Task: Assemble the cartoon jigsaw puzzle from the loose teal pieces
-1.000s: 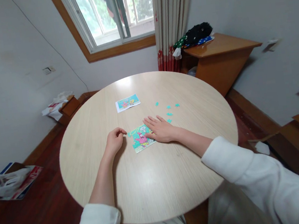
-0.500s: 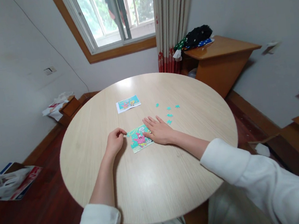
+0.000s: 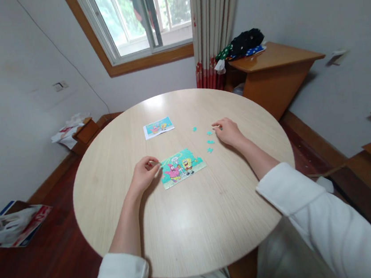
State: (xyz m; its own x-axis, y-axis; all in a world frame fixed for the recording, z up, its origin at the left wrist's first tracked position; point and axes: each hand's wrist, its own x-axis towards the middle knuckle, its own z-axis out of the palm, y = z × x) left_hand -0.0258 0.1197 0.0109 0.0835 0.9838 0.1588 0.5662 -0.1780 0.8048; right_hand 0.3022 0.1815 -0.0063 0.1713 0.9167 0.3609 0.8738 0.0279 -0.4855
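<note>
A nearly whole jigsaw puzzle [image 3: 184,168] with cartoon figures on a teal ground lies flat on the round table [image 3: 189,228]. At its upper left edge, the thumb and fingers of my left hand [image 3: 145,172] are pinched together, touching the border. My right hand [image 3: 228,132] is off to the right, fingertips bent together low over the table. Whatever they pinch, if anything, is too small to make out. Close to it lie loose teal puzzle pieces: one piece [image 3: 209,133] beside the fingertips, another piece [image 3: 210,142] below, a third piece [image 3: 210,150] nearer the puzzle.
Behind the puzzle lies a printed reference picture [image 3: 159,127] with a white margin. One more loose piece [image 3: 194,129] sits to its right. A wooden desk [image 3: 273,55] piled with dark cloth stands beyond the table, beside the curtain [image 3: 214,24].
My right hand has lifted off the puzzle and moved right and away, covering the rightmost loose piece. The puzzle's right half now shows. My left hand has shifted slightly right at the puzzle's edge.
</note>
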